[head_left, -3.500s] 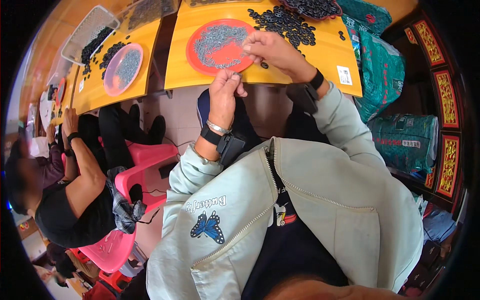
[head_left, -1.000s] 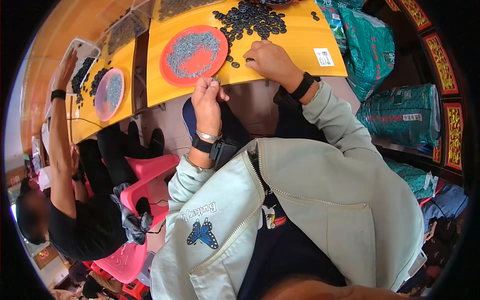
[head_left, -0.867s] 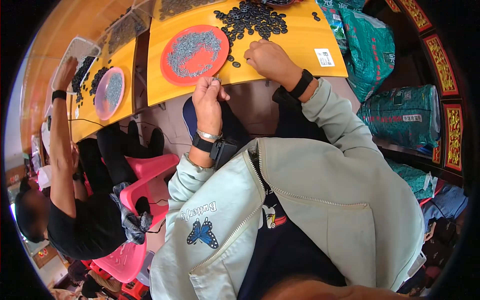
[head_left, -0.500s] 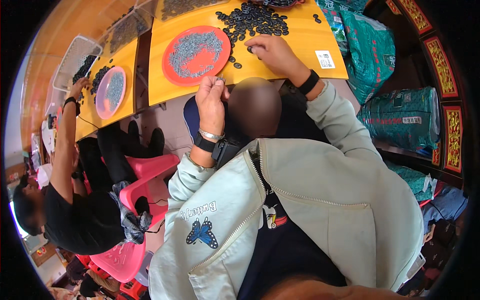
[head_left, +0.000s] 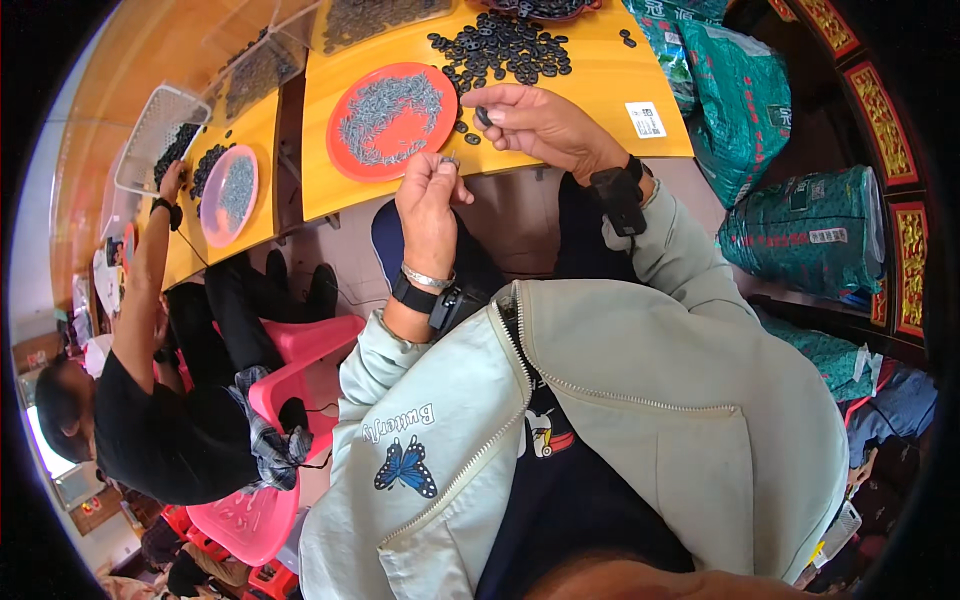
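Observation:
My left hand (head_left: 430, 215) is closed in a pinch just below the rim of a red plate (head_left: 343, 155). At its fingertips a small grey screw (head_left: 449, 160) pokes up; how many more the fist hides I cannot tell. Grey screws (head_left: 385, 105) lie in a ring over the plate. Between the thumb and fingers of my right hand (head_left: 545, 125) is a black oval piece (head_left: 484, 117), held above the table edge. A heap of similar black ovals with holes (head_left: 510, 48) spreads beyond it, and a few lie loose near the plate.
Clear bins of black pieces (head_left: 385, 12) stand at the far side of the yellow table (head_left: 610, 85). Left, another person (head_left: 165, 430) reaches toward a white basket (head_left: 150, 130) beside a pink plate (head_left: 212, 222). Green bags (head_left: 740, 100) are stacked at the right.
My right hand has come left and turned over, bringing the black oval piece toward my left hand. My left hand has barely moved.

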